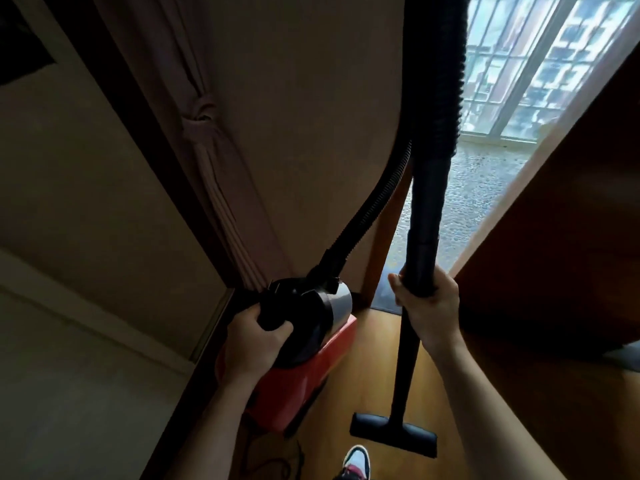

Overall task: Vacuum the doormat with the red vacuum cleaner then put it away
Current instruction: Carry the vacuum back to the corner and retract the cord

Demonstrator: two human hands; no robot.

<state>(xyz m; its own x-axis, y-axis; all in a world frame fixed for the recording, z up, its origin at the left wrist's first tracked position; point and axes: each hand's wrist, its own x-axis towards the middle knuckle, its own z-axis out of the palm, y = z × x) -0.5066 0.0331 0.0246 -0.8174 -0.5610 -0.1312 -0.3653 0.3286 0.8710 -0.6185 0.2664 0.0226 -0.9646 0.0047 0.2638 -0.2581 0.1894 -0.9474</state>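
My left hand (254,344) grips the black top handle of the red vacuum cleaner (311,375), which is held near the floor beside a dark door frame. My right hand (429,303) grips the black wand (424,216) upright. The wand runs down to the flat black floor head (393,434), over the wooden floor. A ribbed black hose (374,206) loops from the vacuum's top up out of view and comes back down to the wand. No doormat can be made out for sure.
A tied-back curtain (204,133) hangs at the left of the doorway. A wooden panel (554,237) stands on the right. Beyond lies a speckled balcony floor (481,188) and a barred window (526,64). My shoe (356,462) and a power cord (277,462) are near the bottom.
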